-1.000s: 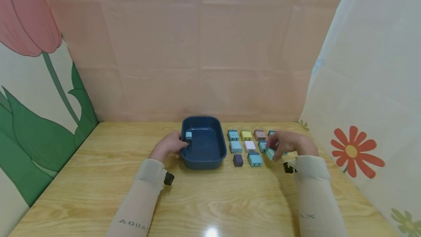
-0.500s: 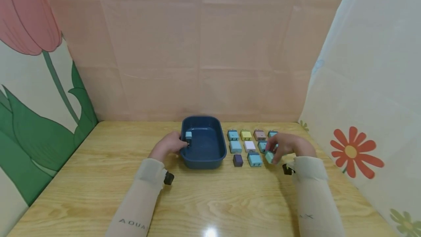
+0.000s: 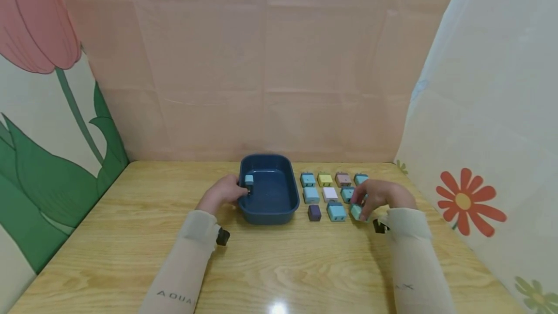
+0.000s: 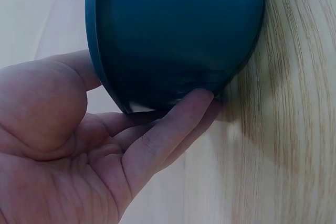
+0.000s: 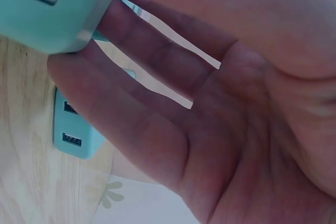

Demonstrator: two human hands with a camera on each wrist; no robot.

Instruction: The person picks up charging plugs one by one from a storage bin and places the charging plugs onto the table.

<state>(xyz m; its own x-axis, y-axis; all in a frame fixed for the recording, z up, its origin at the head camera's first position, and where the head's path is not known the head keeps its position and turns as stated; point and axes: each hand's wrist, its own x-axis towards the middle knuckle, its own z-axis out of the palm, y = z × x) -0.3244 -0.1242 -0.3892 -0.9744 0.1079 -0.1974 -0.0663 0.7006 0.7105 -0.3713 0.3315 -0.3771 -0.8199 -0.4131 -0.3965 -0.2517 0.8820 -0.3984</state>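
Note:
My left hand (image 3: pixel 222 193) grips the left wall of a dark blue plastic basin (image 3: pixel 274 193), thumb over the rim and fingers against the outside. In the left wrist view those fingers curve under the basin's wall (image 4: pixel 178 35). A small light-blue charger (image 3: pixel 249 179) rests inside, near that thumb. My right hand (image 3: pixel 378 195) pinches a mint-green USB charger (image 3: pixel 356 211) at the right end of the front row. Its USB port shows in the right wrist view, on the charger body (image 5: pixel 58 24). Whether it touches the table is unclear.
Rows of chargers lie right of the basin: a yellow one (image 3: pixel 325 180), a pink one (image 3: pixel 343 180), a white one (image 3: pixel 330 194), a dark purple one (image 3: pixel 314 213) and several blue ones. Another mint charger (image 5: pixel 79 132) lies beyond my right fingers. A pink cloth (image 3: pixel 266 62) hangs behind the table.
My right hand has come slightly nearer and lower with the mint-green charger, uncovering more of the blue charger at the back right. My left hand and the basin have stayed put.

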